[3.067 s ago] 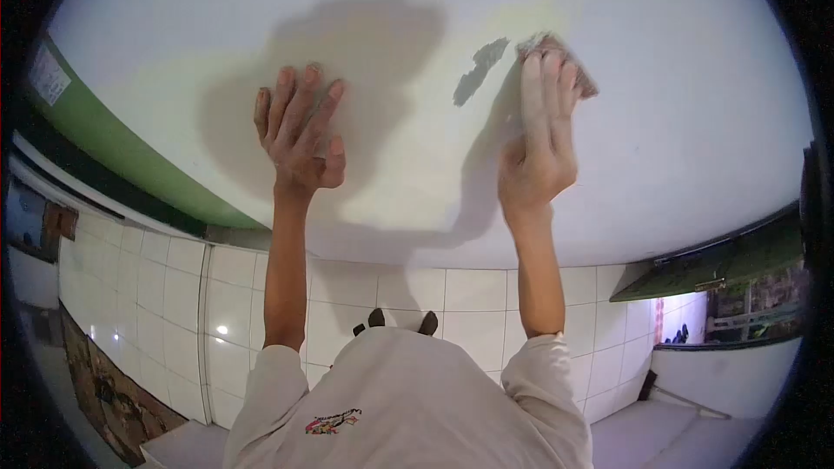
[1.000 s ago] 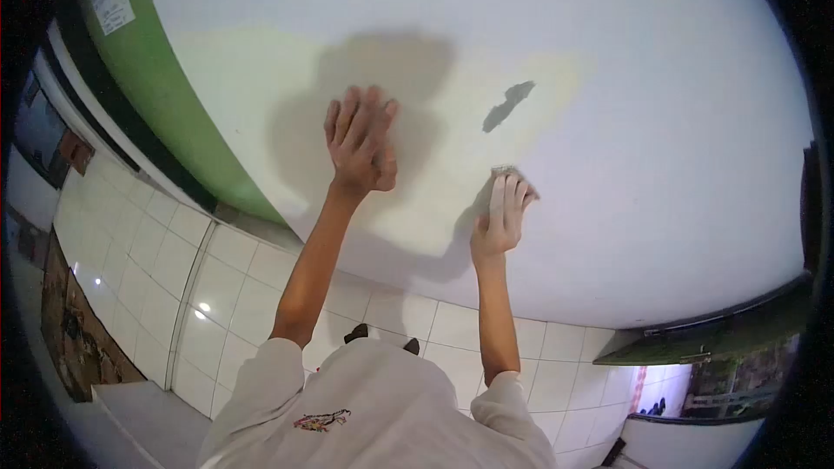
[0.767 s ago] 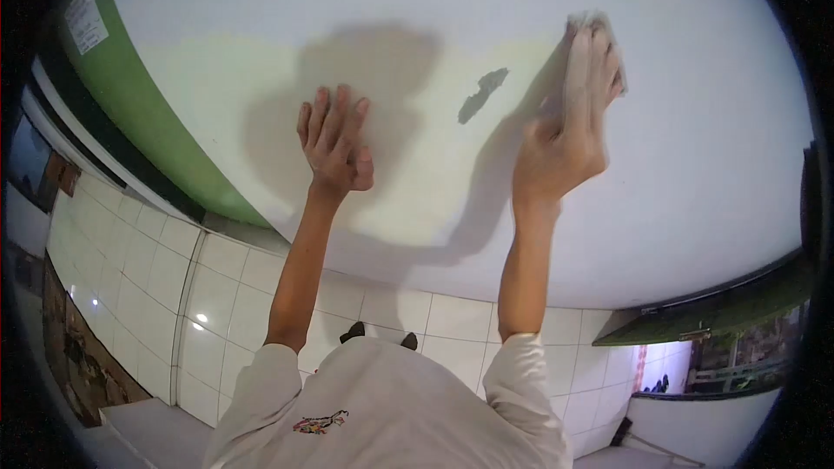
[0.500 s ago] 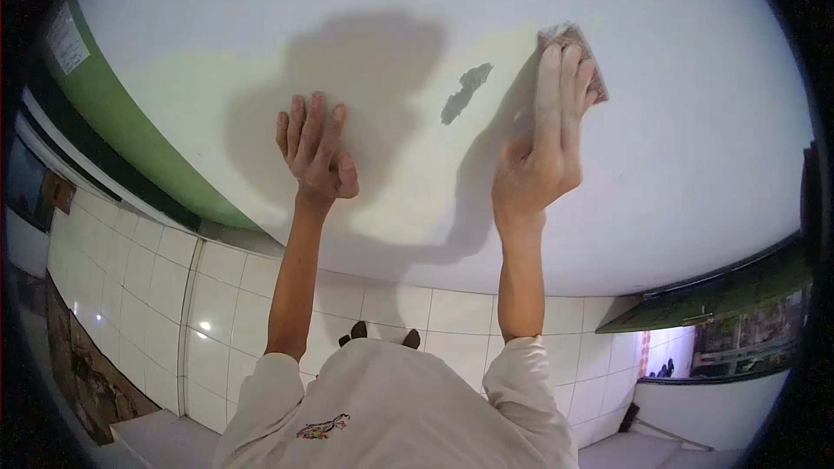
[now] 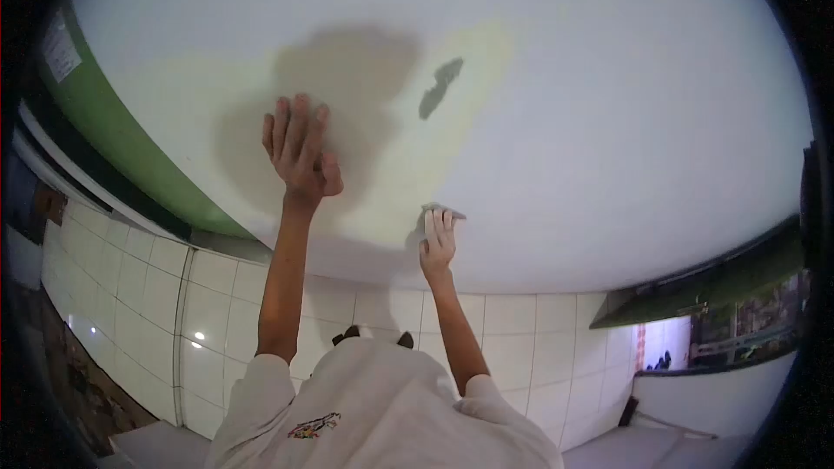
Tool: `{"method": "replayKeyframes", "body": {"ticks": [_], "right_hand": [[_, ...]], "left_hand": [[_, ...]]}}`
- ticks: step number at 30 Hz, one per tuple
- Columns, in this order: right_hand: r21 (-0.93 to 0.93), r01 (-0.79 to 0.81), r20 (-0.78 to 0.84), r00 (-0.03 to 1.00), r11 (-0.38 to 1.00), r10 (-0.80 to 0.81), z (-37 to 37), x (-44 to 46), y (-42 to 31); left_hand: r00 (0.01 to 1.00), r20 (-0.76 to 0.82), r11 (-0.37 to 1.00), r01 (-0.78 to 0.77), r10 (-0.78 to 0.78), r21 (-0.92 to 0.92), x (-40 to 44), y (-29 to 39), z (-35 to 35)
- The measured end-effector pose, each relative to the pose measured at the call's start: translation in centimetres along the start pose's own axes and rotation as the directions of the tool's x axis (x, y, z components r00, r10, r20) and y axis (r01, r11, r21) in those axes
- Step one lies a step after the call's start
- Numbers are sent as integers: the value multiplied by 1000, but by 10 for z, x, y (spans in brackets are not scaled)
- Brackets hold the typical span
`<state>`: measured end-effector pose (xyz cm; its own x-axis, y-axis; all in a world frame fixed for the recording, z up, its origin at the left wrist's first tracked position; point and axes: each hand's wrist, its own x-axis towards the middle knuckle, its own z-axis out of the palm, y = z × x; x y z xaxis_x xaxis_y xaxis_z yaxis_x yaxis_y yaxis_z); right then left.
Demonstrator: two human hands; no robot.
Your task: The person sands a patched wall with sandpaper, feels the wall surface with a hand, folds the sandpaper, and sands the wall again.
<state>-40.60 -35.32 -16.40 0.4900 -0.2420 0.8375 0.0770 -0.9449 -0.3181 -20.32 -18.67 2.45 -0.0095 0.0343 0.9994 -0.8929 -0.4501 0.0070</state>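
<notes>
A white wall (image 5: 599,130) fills the upper view, with a pale yellow area and a small irregular grey patch (image 5: 441,89) on it. My left hand (image 5: 301,152) lies against the yellow area, left of the grey patch, fingers stretched out and holding nothing. Low on the wall, below the grey patch, my right hand (image 5: 440,250) presses a piece of sandpaper (image 5: 450,212) to the surface. Only the upper edge of the sandpaper shows past my dusty fingertips; the rest is hidden beneath them.
A green band (image 5: 143,148) with a paper sheet (image 5: 61,50) borders the wall at left. Pale tiles (image 5: 512,330) cover the floor below. An open green panel (image 5: 651,308) juts out at lower right, near a doorway.
My right hand has swept down and to the left with the sandpaper, from the upper right of the grey patch to low on the wall. My left hand stays at about the same spot.
</notes>
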Motion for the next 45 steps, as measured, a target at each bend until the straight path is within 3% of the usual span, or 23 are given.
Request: {"method": "replayKeyframes", "body": {"ticks": [4,7,15,19,27,31,36,40,45], "right_hand": [[-66,48,-142,988,997,-57,11,16,1],[5,52,-170,984,999,-50,-11,71,-24],[-237,131,-286,938,963,-198,-82,257,-89],[-374,116,-313,918,920,-243,-90,297,-101],[-434,116,-147,969,894,-197,-84,232,-80],[-312,-33,-8,999,949,32,-57,146,-56],[-347,-104,124,980,932,156,-22,32,-25],[-334,-135,177,963,933,203,-20,43,-17],[-412,10,86,996,911,28,-49,135,-45]], "left_hand": [[998,62,1000,3,-4,27,-2,-1,-5],[999,39,1000,-2,2,5,0,-1,-1],[1000,22,1000,-2,2,-2,0,0,0],[1000,23,1000,-12,12,0,-3,-1,1],[1000,25,1000,11,-12,5,-4,0,0],[1000,24,1000,9,-9,2,-4,2,1],[999,42,1000,-7,5,27,-5,1,1],[999,36,999,-35,33,41,-5,0,2],[999,35,1000,-19,18,20,-4,1,4]]}}
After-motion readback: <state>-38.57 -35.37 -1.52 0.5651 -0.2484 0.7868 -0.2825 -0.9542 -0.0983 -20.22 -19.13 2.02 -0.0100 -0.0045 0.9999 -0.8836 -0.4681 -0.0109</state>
